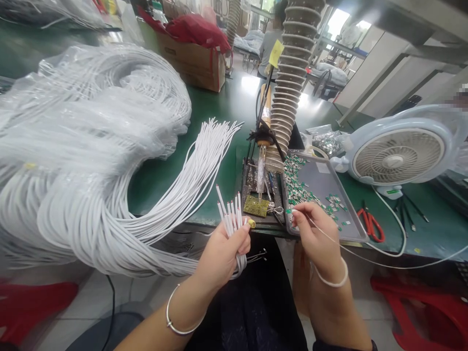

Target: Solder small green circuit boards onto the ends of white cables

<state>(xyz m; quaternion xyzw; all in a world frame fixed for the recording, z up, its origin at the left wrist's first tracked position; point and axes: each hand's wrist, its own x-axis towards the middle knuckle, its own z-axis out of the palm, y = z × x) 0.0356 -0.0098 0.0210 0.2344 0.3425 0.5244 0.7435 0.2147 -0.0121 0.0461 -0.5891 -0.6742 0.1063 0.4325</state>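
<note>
From the head, forward and downward

A green workbench (226, 107) carries a metal tray (321, 178), red-handled cutters (370, 225), and bundled white cables (109, 229).

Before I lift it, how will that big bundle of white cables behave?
The white cables will likely flop: their long loops sag across the green bench mat. Their loose fanned ends will probably slide apart.
</note>
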